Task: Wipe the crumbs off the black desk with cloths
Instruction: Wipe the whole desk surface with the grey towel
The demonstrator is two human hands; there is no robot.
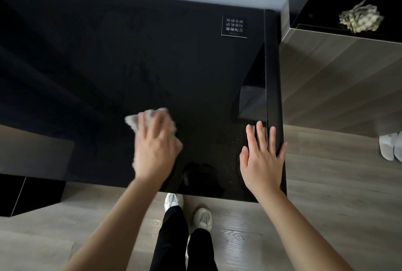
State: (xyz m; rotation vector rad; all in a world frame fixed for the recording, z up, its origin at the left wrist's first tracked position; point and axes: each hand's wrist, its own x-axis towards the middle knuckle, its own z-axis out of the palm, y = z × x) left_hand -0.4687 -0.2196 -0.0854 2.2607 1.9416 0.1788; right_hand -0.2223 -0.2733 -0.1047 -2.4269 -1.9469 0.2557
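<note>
The black glass desk (108, 57) fills the upper and middle part of the head view. My left hand (154, 146) presses a crumpled light pinkish cloth (133, 120) flat on the desk near its front edge; the image is motion-blurred there. My right hand (262, 157) lies flat with spread fingers on the desk's front right corner, holding nothing. Fine specks of crumbs (217, 140) dot the glass between the two hands. A second crumpled cloth (360, 19), pale with a greenish pattern, lies on a black-topped cabinet at the upper right.
A small label with white characters (234, 26) sits on the desk's far right. The wood-fronted cabinet (337, 79) stands right of the desk. White slippers (389, 146) lie on the wooden floor at right. My legs and pale shoes (201, 218) stand below the desk's front edge.
</note>
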